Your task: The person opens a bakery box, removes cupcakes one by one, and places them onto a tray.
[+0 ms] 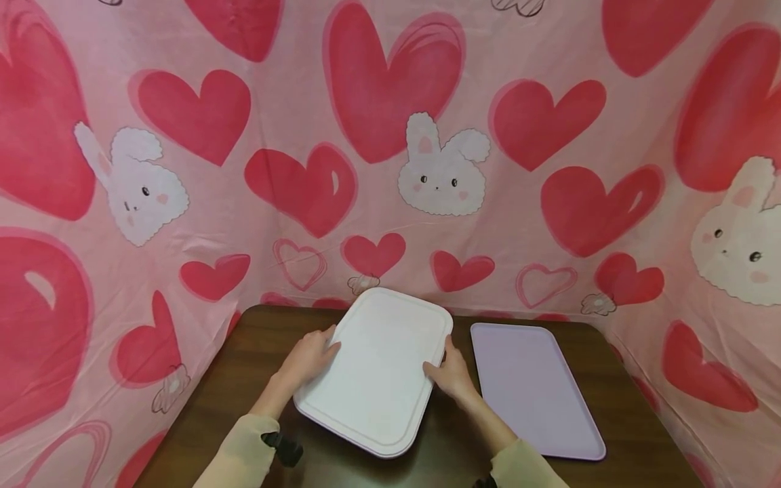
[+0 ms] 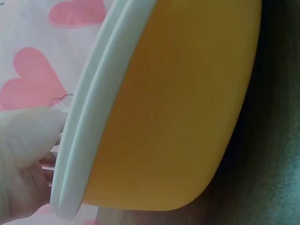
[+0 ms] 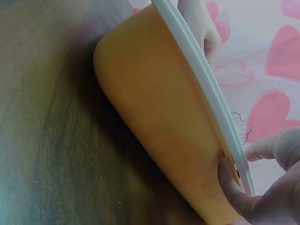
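Observation:
A storage box with a white lid (image 1: 381, 369) and a yellow-orange body (image 2: 173, 108) stands at an angle between my two hands, over the middle of the table. On its left rim, my left hand (image 1: 310, 356) holds the edge, the thumb lying over the lid's border. The right hand (image 1: 453, 373) grips the opposite rim. In the right wrist view, the fingers (image 3: 229, 183) of that hand curl under the rim against the orange wall (image 3: 154, 93), with the thumb on the lid side. Whether the box's base touches the table cannot be made out.
A flat lilac tray (image 1: 537, 393) lies to the right of the box on the dark wooden table (image 1: 244, 369). Behind and at both sides hangs a pink cloth (image 1: 293, 122) printed with hearts and rabbits, close to the table's far edge.

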Available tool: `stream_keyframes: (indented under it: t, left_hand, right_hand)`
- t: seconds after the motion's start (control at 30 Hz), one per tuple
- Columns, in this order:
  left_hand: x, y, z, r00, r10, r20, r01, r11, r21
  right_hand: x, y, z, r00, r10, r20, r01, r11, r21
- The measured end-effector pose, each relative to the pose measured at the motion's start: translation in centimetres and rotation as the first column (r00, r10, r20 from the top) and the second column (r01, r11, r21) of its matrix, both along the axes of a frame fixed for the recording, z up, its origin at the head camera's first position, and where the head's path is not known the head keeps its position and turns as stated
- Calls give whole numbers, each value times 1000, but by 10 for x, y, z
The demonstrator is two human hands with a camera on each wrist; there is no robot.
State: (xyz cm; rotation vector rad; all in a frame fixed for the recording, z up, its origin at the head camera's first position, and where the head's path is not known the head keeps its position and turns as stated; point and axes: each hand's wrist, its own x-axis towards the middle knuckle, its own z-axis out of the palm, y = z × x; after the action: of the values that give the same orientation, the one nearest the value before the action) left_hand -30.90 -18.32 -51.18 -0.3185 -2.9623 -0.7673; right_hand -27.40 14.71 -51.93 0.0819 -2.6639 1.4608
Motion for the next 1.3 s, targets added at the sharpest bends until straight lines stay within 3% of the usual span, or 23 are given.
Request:
stream_keyframes:
  t: [0.33, 0.37, 0.6, 0.7, 0.77, 0.9, 1.0, 1.3]
  left_hand:
    - [13, 8, -4, 999, 23, -46, -23, 1000, -17]
    - [14, 9, -4, 998, 23, -57, -24, 1000, -17]
    - [24, 19, -4, 993, 35, -117, -36, 999, -9]
    - [26, 22, -4, 990, 45, -130, -44, 999, 8]
    - [27, 24, -4, 991, 52, -123, -48, 998, 34]
    - [27, 26, -3, 995, 80, -59, -71, 988, 137]
    - [27, 25, -2, 995, 98, 26, -102, 965, 242]
    - [28, 17, 0, 976, 61, 209, -154, 872, 465]
  right_hand:
    - [-10, 8, -1, 999, 54, -4, -54, 998, -16]
    - [-13, 9, -6, 998, 60, -14, -60, 998, -13]
    - [-70, 33, -86, 993, 87, -84, -76, 988, 133]
    - [-81, 37, -94, 994, 91, -63, -80, 984, 160]
    - [-78, 37, -87, 994, 90, -55, -79, 980, 181]
    - [-48, 29, -30, 995, 98, -10, -96, 988, 123]
    - [-32, 26, 4, 992, 124, 37, -125, 992, 35]
    - [-40, 39, 14, 979, 144, 147, -132, 987, -90]
